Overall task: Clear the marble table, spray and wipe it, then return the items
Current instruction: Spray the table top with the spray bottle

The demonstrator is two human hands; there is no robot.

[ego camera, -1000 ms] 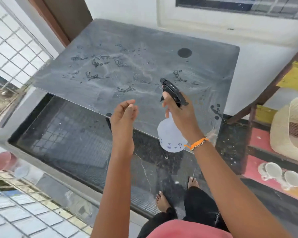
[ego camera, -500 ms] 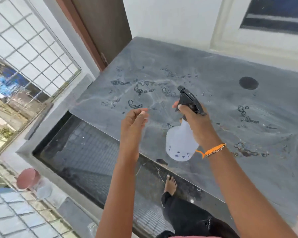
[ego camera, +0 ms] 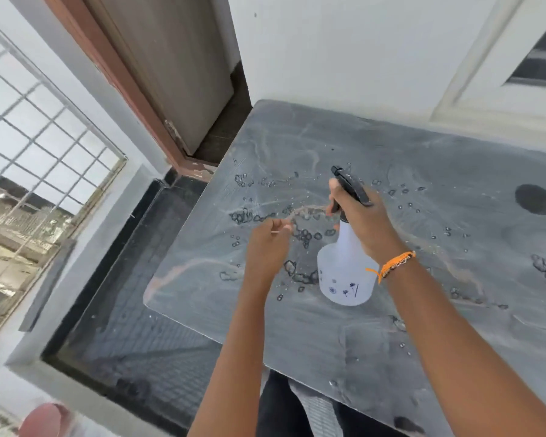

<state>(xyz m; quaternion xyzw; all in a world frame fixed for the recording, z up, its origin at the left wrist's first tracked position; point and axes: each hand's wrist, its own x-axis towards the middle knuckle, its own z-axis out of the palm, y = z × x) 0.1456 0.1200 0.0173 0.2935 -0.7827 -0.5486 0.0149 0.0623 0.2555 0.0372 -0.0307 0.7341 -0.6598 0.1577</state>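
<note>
Grey marble table (ego camera: 454,357) fills the right of the frame, bare of items and beaded with droplets, so spraying looks under way. At centre the right hand (ego camera: 363,222) grips the neck of a white translucent plastic spray bottle (ego camera: 344,275) with black trigger, nozzle aimed toward the upper left (probably at drier stone). The left hand (ego camera: 267,247), fingers loosely curled and holding nothing, hovers just left of it.

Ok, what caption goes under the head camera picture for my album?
Right hand holds a white spray bottle over the wet marble table; left hand hovers beside it, fingers curled.
</note>
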